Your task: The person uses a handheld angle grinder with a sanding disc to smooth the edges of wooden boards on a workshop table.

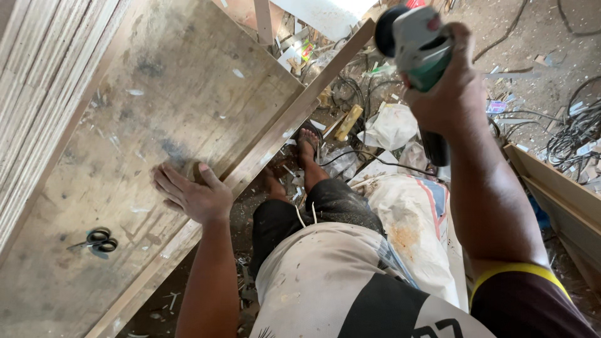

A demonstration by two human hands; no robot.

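My left hand rests on a large worn plywood board near its right edge, fingers spread, with a small round brownish object under the fingertips. My right hand is raised at the upper right, gripping a grey and green power grinder with a black handle end pointing down. A black cord trails from it toward the floor.
Black-handled scissors lie on the board at lower left. Stacked plywood sheets stand along the left. Below are my legs, a white sack, tangled cables, scraps, and a wooden box at right.
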